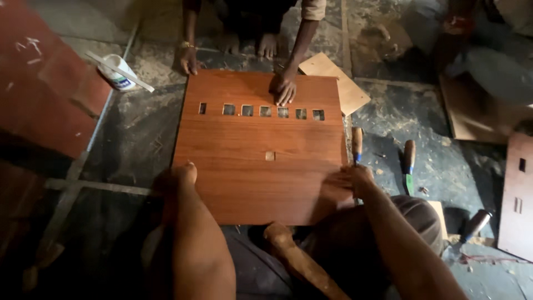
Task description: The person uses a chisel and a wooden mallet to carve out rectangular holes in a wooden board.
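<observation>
Fingers point(340, 180) of right hand point(350, 180) are lying flat, together, on stiff, light-looking wooden panel point(255, 166); left hand point(180, 176) is gripping opposite edge, fingers hidden.

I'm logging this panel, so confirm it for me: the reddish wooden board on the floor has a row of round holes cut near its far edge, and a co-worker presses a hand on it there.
One detail is wrong. The head view shows the holes in the reddish wooden board are rectangular, not round. They do run in a row near its far edge, where the co-worker's hand presses down.
</observation>
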